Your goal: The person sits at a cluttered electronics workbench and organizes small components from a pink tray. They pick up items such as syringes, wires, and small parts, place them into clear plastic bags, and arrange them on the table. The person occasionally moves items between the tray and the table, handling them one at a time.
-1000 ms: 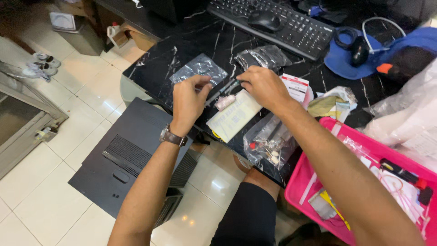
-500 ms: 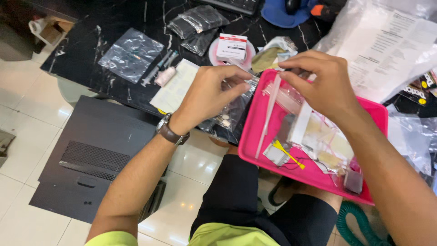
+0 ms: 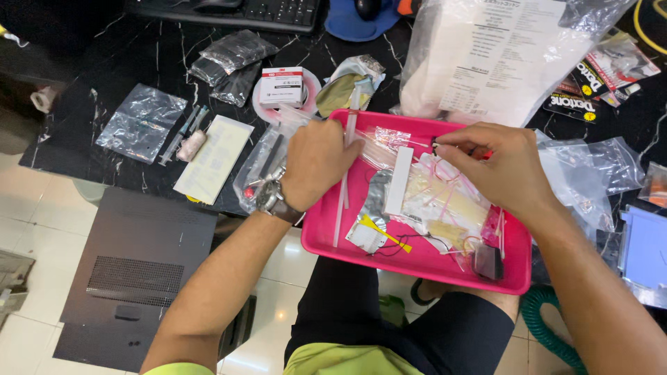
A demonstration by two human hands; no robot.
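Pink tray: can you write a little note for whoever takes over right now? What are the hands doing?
Left hand: curled shut on a clear bag at the tray's left rim.
Right hand: over the tray, pinching a dark bit too small to identify.
Tray: on the lap against the table, full of small bags, with a white strip.
Other bags lie on the table.

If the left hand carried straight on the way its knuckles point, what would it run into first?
Most likely the clear plastic bags in the pink tray, just ahead of the left hand; the right hand lies further along. Depth is unclear.
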